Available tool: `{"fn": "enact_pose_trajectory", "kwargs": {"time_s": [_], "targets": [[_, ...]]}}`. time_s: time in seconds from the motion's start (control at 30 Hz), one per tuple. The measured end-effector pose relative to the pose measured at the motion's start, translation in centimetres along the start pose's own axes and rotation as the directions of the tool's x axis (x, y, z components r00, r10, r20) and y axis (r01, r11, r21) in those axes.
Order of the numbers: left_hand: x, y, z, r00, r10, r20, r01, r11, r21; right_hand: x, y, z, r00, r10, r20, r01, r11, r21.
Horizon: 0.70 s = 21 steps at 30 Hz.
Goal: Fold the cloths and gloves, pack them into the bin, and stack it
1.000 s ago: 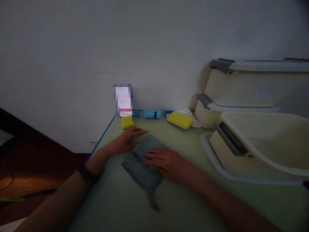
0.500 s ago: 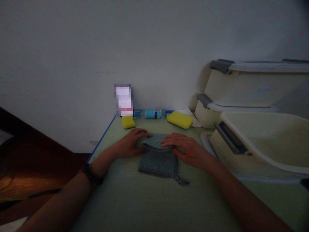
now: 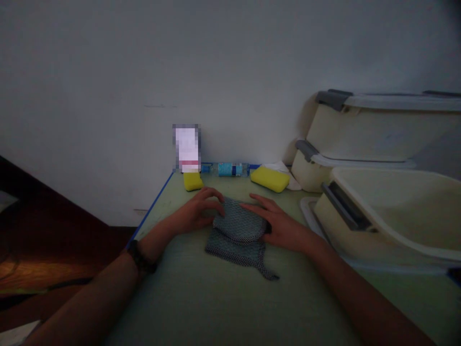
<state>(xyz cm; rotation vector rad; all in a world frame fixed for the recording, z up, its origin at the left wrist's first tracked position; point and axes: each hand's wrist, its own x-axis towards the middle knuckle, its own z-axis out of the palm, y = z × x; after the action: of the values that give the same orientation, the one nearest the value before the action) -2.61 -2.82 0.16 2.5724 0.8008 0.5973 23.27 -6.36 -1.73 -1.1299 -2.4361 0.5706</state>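
A grey-blue woven cloth [image 3: 239,221] with a black-and-white checked border lies on the pale green table, its upper part folded over toward me. A hanging loop [image 3: 268,274] sticks out from its near right corner. My left hand [image 3: 200,211] is at the cloth's left edge, fingers bent and apart, fingertips touching the fold. On the other side my right hand [image 3: 279,221] has its fingers spread, with the fingertips over the right part of the cloth and the thumb by its right edge. Neither hand is closed round the cloth.
Behind the cloth are a yellow sponge [image 3: 270,179], a lying plastic bottle [image 3: 230,169] and a smaller yellow block [image 3: 193,181] under a blurred upright phone [image 3: 188,146]. An open cream bin [image 3: 396,211] stands at the right, with lidded boxes [image 3: 389,129] stacked behind it.
The cloth's folded edge has come down nearer to me and lies flatter over the lower part. My right hand's fingers have spread and shifted slightly right.
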Motion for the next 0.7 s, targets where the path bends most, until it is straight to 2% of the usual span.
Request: {"fn": "enact_pose_trajectory", "kwargs": {"time_s": [0.1,0.2,0.37,0.47,0.57,0.7], "targets": [[0.0,-0.3,0.0,0.998,-0.009,-0.068,-0.001,0.989,-0.146,-0.1,0.6,0.5,1.000,0.010,-0.004,-0.010,1.000,0.029],[-0.1,-0.6,0.0,0.992,-0.033,-0.123,-0.003,0.959,-0.282,0.0,0.8,1.1,0.997,0.031,-0.071,-0.028,0.999,0.042],[-0.1,-0.6,0.0,0.995,-0.017,-0.100,-0.016,0.948,-0.317,0.7,0.4,1.4,0.978,0.065,-0.196,-0.072,0.997,-0.032],[-0.1,-0.4,-0.1,0.996,-0.030,-0.088,-0.002,0.938,-0.346,1.0,0.0,0.8,0.977,-0.077,-0.199,0.053,0.991,-0.121],[-0.1,-0.2,-0.4,0.997,-0.038,-0.070,0.008,0.923,-0.384,1.0,-0.4,0.1,0.954,-0.233,-0.187,0.209,0.968,-0.137],[-0.3,-0.1,-0.8,0.999,-0.038,-0.005,0.033,0.915,-0.401,0.8,-1.1,-0.4,0.944,-0.279,-0.175,0.271,0.960,-0.068]]}}
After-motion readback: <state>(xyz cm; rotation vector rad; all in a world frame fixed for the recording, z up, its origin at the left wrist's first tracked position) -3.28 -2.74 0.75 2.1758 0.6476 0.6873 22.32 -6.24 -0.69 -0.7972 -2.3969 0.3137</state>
